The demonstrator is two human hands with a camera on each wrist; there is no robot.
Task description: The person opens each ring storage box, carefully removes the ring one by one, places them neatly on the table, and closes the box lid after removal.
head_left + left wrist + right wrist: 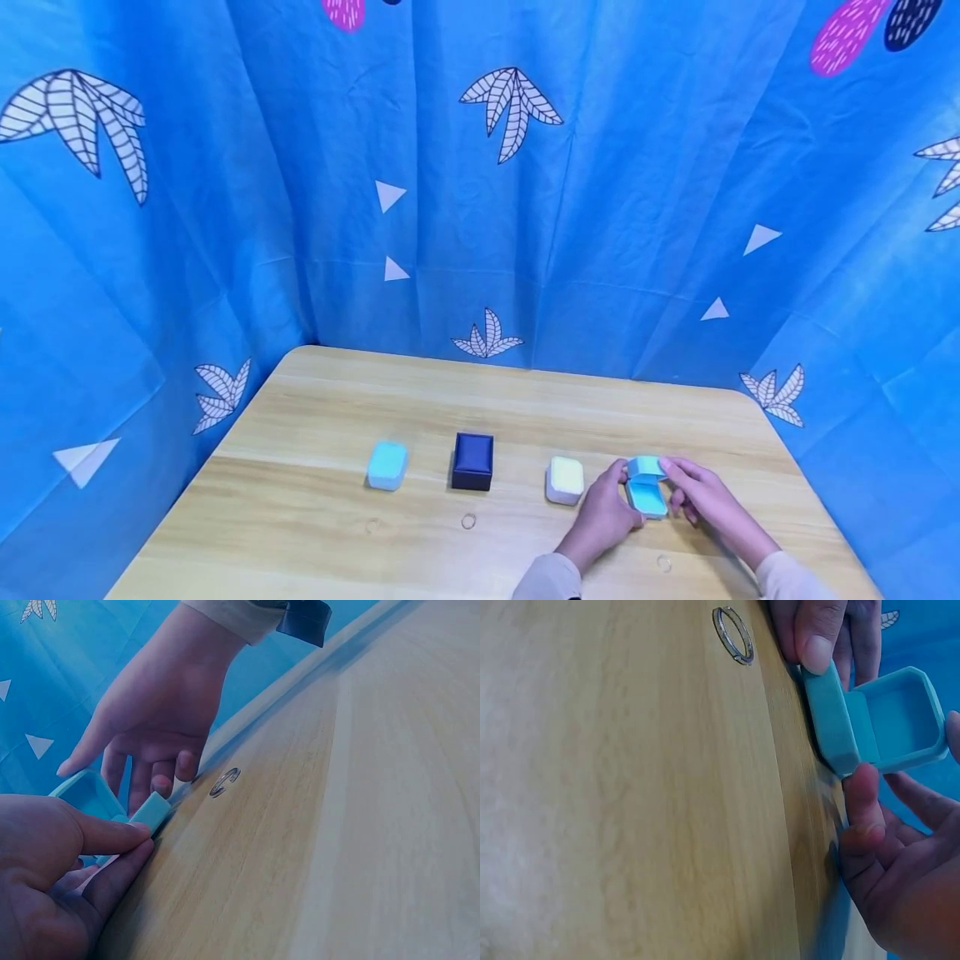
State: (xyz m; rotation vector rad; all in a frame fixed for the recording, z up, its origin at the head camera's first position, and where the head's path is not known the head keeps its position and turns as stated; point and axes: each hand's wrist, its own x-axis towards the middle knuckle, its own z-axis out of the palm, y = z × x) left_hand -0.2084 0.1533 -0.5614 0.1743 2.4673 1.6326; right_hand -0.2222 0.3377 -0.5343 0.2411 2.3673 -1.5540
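Observation:
A turquoise ring box (647,498) stands on the table with its lid raised; the inside of the lid shows in the right wrist view. My left hand (602,515) grips the base from the left, its thumb (819,652) on the front edge. On the other side, my right hand (705,498) holds the raised lid (907,724) at its edge with the thumb, while another fingertip touches the corner of the base. A thin metal ring (225,782) lies on the wood close in front of the box.
To the left stand a white box with a pale yellow top (566,480), a dark blue box (472,461) and a light blue box (387,465), all with lids down. Two more rings lie nearer me, one ring (468,521) before the dark blue box, another ring (372,526) farther left. Blue curtains (480,250) surround the table.

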